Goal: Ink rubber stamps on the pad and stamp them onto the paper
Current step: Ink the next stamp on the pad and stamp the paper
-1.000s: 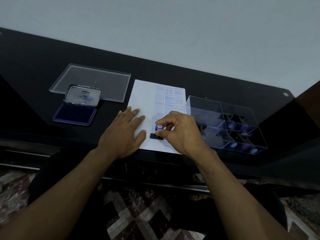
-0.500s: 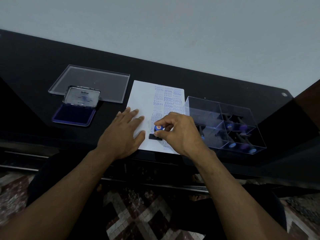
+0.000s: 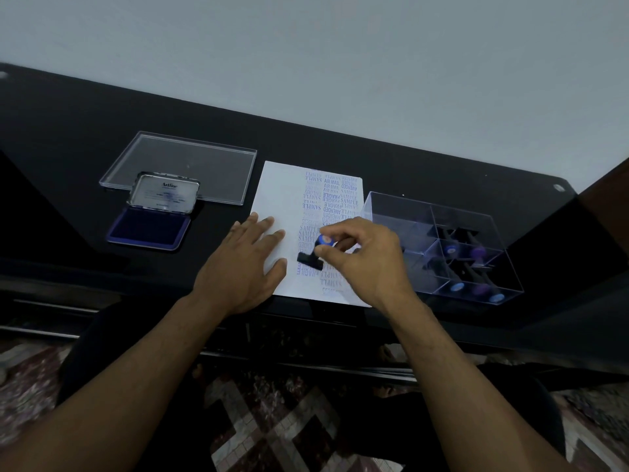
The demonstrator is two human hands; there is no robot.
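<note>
A white paper [image 3: 282,195] lies on the black table, its right half covered with blue stamped words. My right hand [image 3: 367,264] pinches a black rubber stamp [image 3: 311,258] by its blue-topped handle; the stamp's base sits just over the paper near a blue "FRAGILE" print. Flat on the paper's left part rests my left hand [image 3: 243,267], fingers straight. The open ink pad [image 3: 148,228], blue with its lid raised, lies to the left of the paper.
A clear acrylic box [image 3: 408,219] with compartments holding several more stamps stands right of the paper. A clear flat lid [image 3: 190,158] lies behind the ink pad. The table's front edge runs just under my wrists; a wall lies beyond.
The stamp has tilted and shifted slightly up from the paper, uncovering a fresh blue print below it. My left hand has stayed on the paper.
</note>
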